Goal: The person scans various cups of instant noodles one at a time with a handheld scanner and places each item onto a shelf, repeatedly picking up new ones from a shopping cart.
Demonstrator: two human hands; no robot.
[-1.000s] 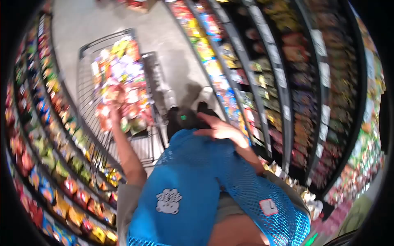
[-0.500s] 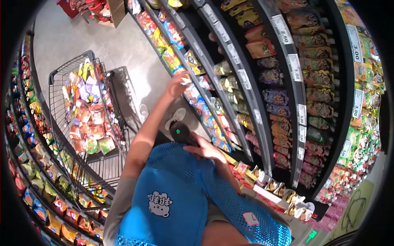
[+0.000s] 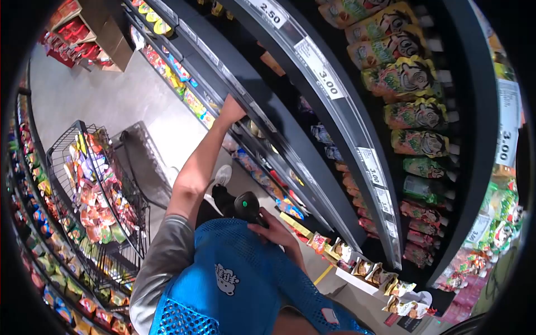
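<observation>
Close against the blue mesh vest, the right hand grips a black scanner, rigid and light by the look, best held around its handle, while farther up the left hand reaches the shelf edge, its fingers' spread unclear.
</observation>
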